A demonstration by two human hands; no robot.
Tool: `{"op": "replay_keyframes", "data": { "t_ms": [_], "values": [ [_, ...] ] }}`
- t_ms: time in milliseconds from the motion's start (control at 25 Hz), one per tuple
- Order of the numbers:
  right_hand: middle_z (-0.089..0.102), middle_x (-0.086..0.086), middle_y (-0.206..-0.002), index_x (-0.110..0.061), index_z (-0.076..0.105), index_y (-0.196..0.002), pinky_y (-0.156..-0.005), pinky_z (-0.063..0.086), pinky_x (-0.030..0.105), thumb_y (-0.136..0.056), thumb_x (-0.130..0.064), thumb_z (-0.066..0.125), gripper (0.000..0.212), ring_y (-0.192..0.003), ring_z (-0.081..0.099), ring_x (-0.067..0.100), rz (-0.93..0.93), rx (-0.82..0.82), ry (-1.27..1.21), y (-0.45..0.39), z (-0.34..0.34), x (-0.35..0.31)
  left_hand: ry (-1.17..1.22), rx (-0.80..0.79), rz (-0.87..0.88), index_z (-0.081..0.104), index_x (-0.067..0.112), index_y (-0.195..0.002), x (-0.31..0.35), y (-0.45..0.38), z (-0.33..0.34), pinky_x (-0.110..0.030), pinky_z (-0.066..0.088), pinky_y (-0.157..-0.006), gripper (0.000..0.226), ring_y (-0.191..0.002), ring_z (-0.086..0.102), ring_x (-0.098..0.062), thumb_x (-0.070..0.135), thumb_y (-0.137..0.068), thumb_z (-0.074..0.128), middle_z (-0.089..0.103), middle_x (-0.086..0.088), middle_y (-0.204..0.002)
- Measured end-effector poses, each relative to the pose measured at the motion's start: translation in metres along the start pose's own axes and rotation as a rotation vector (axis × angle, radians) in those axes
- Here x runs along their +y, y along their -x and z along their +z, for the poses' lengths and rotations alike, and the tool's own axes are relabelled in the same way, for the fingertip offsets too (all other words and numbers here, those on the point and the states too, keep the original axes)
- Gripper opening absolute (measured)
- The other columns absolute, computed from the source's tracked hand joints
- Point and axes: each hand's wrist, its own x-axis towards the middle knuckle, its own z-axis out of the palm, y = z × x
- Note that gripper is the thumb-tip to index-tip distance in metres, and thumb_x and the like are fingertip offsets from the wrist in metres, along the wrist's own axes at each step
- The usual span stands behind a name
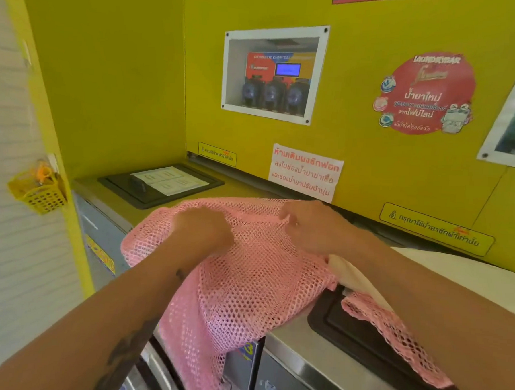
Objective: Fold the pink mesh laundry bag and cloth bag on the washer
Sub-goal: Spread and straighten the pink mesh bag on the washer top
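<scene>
The pink mesh laundry bag [245, 283] lies spread over the tops of two washers [293, 343], with its near part hanging down over their front. My left hand [202, 227] is closed on the mesh near its far left part. My right hand [307, 224] pinches the mesh near its far edge. A cream cloth bag [350, 274] peeks out from under the mesh below my right forearm. Another strip of pink mesh [392, 339] trails to the right across a black lid.
A black detergent lid [158, 183] with a white label sits on the left washer top. A yellow wall with stickers and a dispenser window [273, 73] rises right behind. A small yellow basket [37, 189] hangs at the left. A white surface [470, 271] lies at the right.
</scene>
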Motion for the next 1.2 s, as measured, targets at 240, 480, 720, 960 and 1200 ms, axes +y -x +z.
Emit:
{"op": "replay_keyframes", "data": {
  "t_ms": [240, 480, 720, 960, 1200],
  "values": [
    [0.052, -0.001, -0.122, -0.030, 0.049, -0.130, -0.081, 0.049, 0.034, -0.087, -0.021, 0.065, 0.046, -0.104, 0.054, 0.019, 0.010, -0.334, 0.147, 0.009, 0.022, -0.007, 0.093, -0.135, 0.231, 0.025, 0.044, -0.147, -0.005, -0.020, 0.033, -0.067, 0.005, -0.114, 0.057, -0.149, 0.007, -0.035, 0.060, -0.093, 0.028, 0.011, -0.005, -0.164],
    [0.058, 0.004, -0.104, -0.017, 0.055, -0.103, -0.068, 0.052, 0.036, -0.084, -0.001, 0.057, 0.025, -0.092, 0.056, 0.023, 0.114, 0.271, 0.516, -0.010, -0.009, 0.021, 0.146, -0.048, 0.183, 0.028, 0.038, -0.148, 0.003, -0.053, 0.050, -0.069, 0.014, -0.110, 0.065, -0.145, 0.020, -0.038, 0.065, -0.091, 0.019, 0.020, -0.006, -0.161],
    [0.060, 0.005, -0.122, -0.023, 0.062, -0.103, -0.078, 0.055, 0.035, -0.081, -0.011, 0.060, 0.025, -0.098, 0.058, 0.023, 0.197, 0.133, 0.098, -0.016, -0.012, 0.038, 0.118, 0.093, -0.039, 0.045, 0.015, -0.137, 0.010, -0.087, 0.053, -0.064, 0.035, -0.103, 0.054, -0.129, 0.040, -0.044, 0.045, -0.094, 0.032, 0.042, -0.019, -0.143],
    [0.053, 0.001, -0.126, -0.024, 0.048, -0.137, -0.088, 0.052, 0.035, -0.082, -0.016, 0.064, 0.058, -0.105, 0.055, 0.020, 0.109, -0.205, 0.122, -0.010, 0.016, 0.035, 0.291, 0.371, 0.307, 0.060, 0.020, -0.105, 0.022, -0.054, 0.024, -0.047, 0.045, -0.096, 0.027, -0.094, 0.056, -0.019, 0.037, -0.096, 0.040, 0.061, -0.001, -0.105],
    [0.069, 0.010, -0.106, -0.012, 0.068, -0.095, -0.075, 0.055, 0.041, -0.083, -0.020, 0.052, 0.022, -0.092, 0.064, 0.028, 0.119, -0.049, 0.204, -0.030, 0.000, 0.047, 0.396, -0.114, 0.551, 0.057, 0.026, -0.114, 0.046, 0.010, 0.011, -0.039, 0.047, -0.088, 0.046, -0.100, 0.054, -0.019, 0.058, -0.081, 0.057, 0.053, 0.006, -0.110]
  ]
}}
